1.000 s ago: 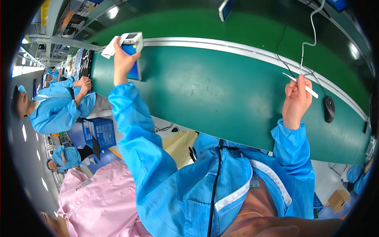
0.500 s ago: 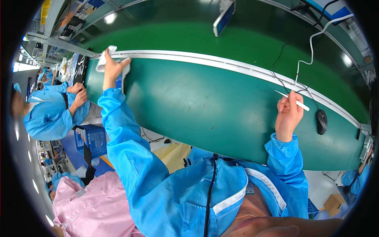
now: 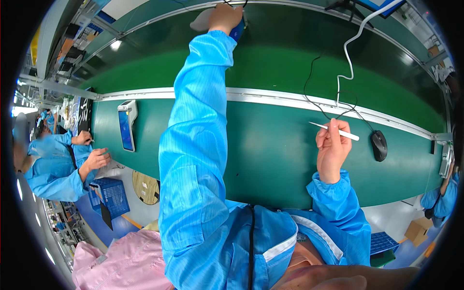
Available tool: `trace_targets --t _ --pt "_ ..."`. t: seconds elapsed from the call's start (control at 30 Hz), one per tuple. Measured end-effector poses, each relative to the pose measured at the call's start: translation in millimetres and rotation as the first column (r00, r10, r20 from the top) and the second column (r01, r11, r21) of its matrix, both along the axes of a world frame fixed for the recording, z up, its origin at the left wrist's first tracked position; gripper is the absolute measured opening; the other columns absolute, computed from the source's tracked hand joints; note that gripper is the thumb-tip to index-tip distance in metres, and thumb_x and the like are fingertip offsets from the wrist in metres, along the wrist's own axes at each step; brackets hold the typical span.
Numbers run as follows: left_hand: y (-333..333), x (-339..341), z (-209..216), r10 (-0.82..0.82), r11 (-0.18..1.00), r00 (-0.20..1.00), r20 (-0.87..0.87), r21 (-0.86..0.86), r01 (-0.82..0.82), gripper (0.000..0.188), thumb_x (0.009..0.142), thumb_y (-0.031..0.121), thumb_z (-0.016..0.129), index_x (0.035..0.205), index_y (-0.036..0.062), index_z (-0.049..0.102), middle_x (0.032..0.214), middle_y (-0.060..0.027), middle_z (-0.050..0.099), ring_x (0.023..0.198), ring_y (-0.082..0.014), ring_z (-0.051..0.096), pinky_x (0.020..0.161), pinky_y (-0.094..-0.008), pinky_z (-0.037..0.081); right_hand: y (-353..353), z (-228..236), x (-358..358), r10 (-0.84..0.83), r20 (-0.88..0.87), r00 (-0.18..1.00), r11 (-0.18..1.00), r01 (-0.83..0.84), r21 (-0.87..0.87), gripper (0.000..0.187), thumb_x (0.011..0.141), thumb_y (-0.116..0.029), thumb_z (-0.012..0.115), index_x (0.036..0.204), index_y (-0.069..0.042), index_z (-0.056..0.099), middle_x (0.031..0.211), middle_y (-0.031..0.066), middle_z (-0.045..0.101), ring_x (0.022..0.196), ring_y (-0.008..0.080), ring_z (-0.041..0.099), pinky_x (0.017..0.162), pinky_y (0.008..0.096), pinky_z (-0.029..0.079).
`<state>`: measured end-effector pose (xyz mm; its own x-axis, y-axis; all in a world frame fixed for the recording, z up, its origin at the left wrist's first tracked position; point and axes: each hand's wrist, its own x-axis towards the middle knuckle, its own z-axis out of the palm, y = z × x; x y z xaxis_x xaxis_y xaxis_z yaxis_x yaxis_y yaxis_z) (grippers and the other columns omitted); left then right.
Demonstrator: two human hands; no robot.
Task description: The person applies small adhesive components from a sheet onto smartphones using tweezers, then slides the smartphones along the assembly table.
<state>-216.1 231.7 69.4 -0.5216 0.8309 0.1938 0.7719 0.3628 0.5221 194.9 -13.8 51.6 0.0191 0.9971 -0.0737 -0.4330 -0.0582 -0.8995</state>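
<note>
My left hand (image 3: pixel 225 18) reaches to the far side of the green conveyor belt, its fingers closed round a handheld terminal (image 3: pixel 237 33). Only a bit of that terminal's blue screen and pale body shows past the hand. A second handheld terminal (image 3: pixel 126 126), white with a lit blue screen, lies at the left end of the green bench. Above the right part of the bench, my right hand (image 3: pixel 333 147) pinches slim white tweezers (image 3: pixel 344 134), their pointed tip facing left. A black mouse (image 3: pixel 379 146) sits just right of that hand.
A white rail (image 3: pixel 270 95) divides the bench (image 3: pixel 270 154) from the belt (image 3: pixel 280 63). A white cable (image 3: pixel 349 53) and thin black cords cross the rail. At left, a person in blue (image 3: pixel 55 159) works beside a blue basket (image 3: pixel 110 195). Someone in pink (image 3: pixel 125 261) is close at lower left.
My left hand has left the terminal at the bench's left end and moved far forward to another terminal on the belt. My right hand still pinches the tweezers.
</note>
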Motion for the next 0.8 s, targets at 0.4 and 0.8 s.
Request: trace_targets --t 0.4,0.8 --pt "-12.9 13.9 34.7 -0.016 0.974 0.971 -0.24 -0.225 -0.04 0.065 0.084 0.058 0.069 0.119 0.0041 0.075 0.124 -0.0188 0.073 0.109 -0.0329 0.072 0.097 -0.0407 0.055 0.6 -3.6 1.1 0.026 0.031 0.999 0.999 -0.025 -0.035 0.016 0.105 -0.021 0.067 0.1 -0.008 0.059 0.074 0.0048 0.067 0.053 0.0073 0.052 0.047 0.0222 0.034" --pt "-172.6 111.2 53.4 -0.44 0.894 0.35 0.827 0.439 0.089 0.057 0.09 0.03 0.083 0.13 -0.0053 0.063 0.11 -0.0089 0.073 0.096 -0.0173 0.071 0.074 -0.0351 0.059 -1.1 -5.1 -18.8 0.063 0.17 0.983 0.967 -0.102 0.232 0.033 0.116 -0.031 0.037 0.115 -0.001 0.052 0.11 0.0198 0.07 0.092 0.0251 0.071 0.08 0.0368 0.057"
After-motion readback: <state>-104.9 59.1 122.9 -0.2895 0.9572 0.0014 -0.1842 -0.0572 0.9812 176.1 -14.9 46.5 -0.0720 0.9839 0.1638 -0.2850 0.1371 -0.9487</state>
